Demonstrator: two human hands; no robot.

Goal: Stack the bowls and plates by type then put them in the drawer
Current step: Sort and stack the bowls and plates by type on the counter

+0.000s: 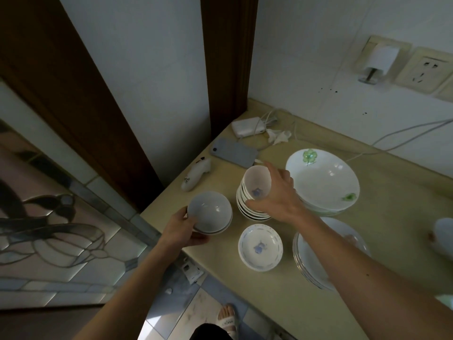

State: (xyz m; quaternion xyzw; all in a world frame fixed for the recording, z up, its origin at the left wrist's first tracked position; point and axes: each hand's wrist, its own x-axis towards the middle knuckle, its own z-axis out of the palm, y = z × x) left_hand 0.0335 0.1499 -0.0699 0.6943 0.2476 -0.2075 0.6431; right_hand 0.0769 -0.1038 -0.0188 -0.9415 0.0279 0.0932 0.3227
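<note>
A stack of small bowls (253, 204) stands near the middle of the beige table (367, 241), and the right hand (277, 197) holds a further small bowl (257, 184) tilted on top of it, its grip curled round the rim with the thumb at the near side and the fingers over the far edge; a blue mark shows inside that bowl. At the table's left edge the left hand (179, 231) holds 2 nested bowls (210, 213) turned mouth-down, its grip wrapped round their near rim, thumb on the pale outer wall. Just in front of the stack lies 1 shallow saucer (260, 246) with a blue pattern, upright and apart from both hands. Behind and to the right of the stack sits a pile of large deep plates (323, 182) with green leaf prints, touching or nearly touching the stack. Under the right forearm lies a pile of flat white plates (313, 263). Another white dish (443, 235) shows at the right border, partly cut off. Farther back on the table lie a phone (234, 152), a white charger (247, 126) with cables, and a white handheld device (196, 176). On the tiled wall sits a socket (424, 69)
</note>
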